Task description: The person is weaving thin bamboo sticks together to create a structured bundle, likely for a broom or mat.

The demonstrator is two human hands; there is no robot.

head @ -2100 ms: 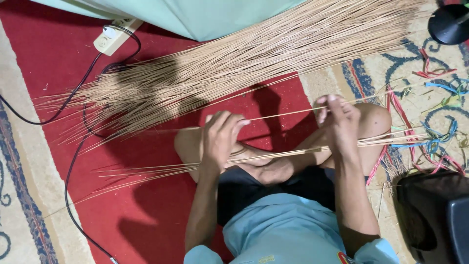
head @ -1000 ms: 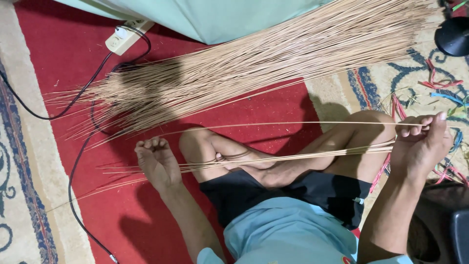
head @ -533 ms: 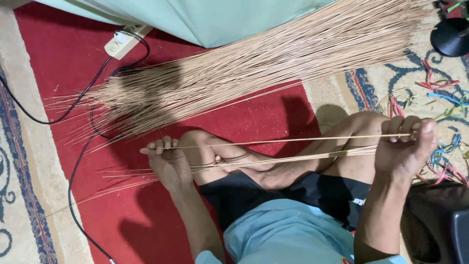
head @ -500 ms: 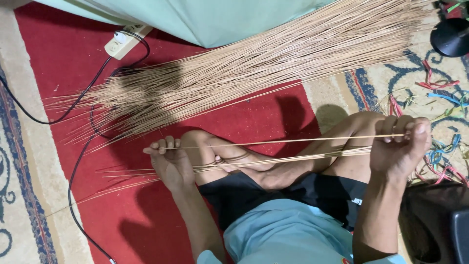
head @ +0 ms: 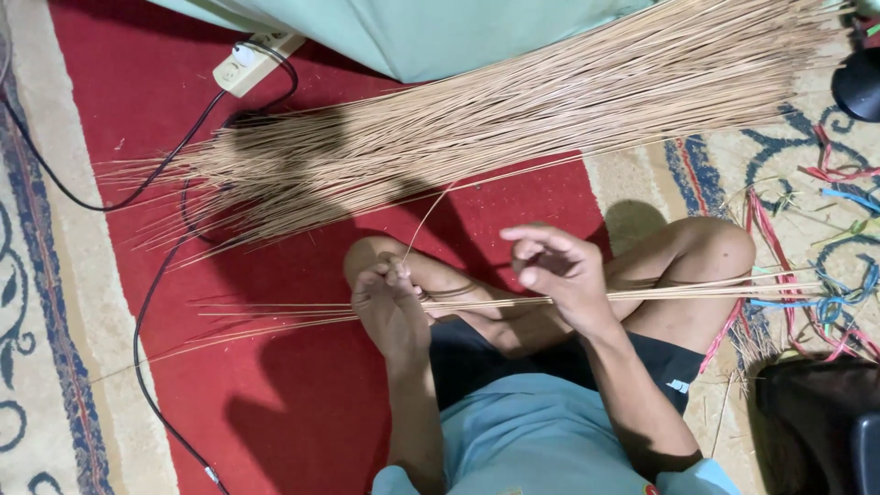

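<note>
Rug (head: pixel 302 385): I sit on a big red rug with a tan edge and blue swirls. It goes under everything here.
Green cloth (head: pixel 431 32): a wide pale green cloth lies at the top, just past the sticks.
Big pile of sticks (head: pixel 513 119): lots of long thin tan sticks lie across the rug in front of me. The pile is tight on my right and fans out wide on my left.
My legs (head: pixel 678 266): they are crossed, with bare knees, and I have dark shorts and a light blue shirt on.
Small bunch of sticks (head: pixel 697 293): a few sticks lie flat over my lap, from left to right. They are well apart from the big pile.
Black cord (head: pixel 147 302): it runs down the rug on my left.
Plug box (head: pixel 252 62): a cream plug box sits near the top left, and the cord goes up to it.
Coloured strips (head: pixel 830 302): red, blue and green strips lie on the floor by my right knee.
Right hand (head: pixel 559 275): my fingers are loose and apart, just over the small bunch. I cannot tell if they touch a stick.
Left hand (head: pixel 390 307): my fingertips are pinched tight on one thin stick.
One thin stick (head: pixel 423 220): it bends up from my left fingers to the big pile.
</note>
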